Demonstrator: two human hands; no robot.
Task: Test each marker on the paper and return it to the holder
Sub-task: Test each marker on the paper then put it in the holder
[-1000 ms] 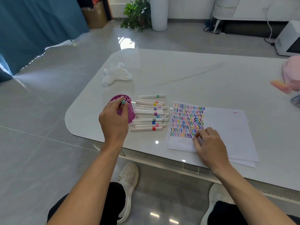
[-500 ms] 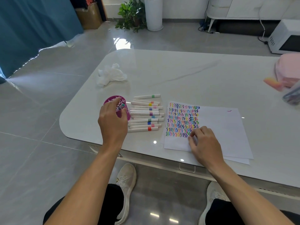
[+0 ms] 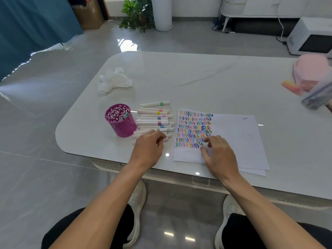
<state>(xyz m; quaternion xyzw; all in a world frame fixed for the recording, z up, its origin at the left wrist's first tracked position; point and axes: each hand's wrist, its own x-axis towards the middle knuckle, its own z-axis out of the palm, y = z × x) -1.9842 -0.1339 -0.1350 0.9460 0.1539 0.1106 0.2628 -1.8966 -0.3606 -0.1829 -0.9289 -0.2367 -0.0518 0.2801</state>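
Observation:
A magenta cut-out holder (image 3: 120, 123) stands on the white table, with one green-tipped marker (image 3: 125, 116) leaning inside it. Just right of it, several white markers (image 3: 154, 121) with coloured bands lie in a row. My left hand (image 3: 148, 147) is over the nearest end of that row, its fingers curled down and pinching one of the nearest markers (image 3: 166, 136). The paper (image 3: 233, 137) lies further right, its left part filled with coloured squiggles (image 3: 195, 130). My right hand (image 3: 218, 155) rests on the paper's near left corner with relaxed fingers, holding nothing.
A crumpled white tissue (image 3: 113, 80) lies behind the holder. At the table's far right sit a pink object (image 3: 311, 69) and a blurred bag (image 3: 318, 95). The rounded table edge (image 3: 61, 144) is left of the holder. My shoes show below it.
My left hand let go of the green-tipped marker in the holder and moved right and nearer, onto the closest markers in the row. My right hand has stayed on the paper.

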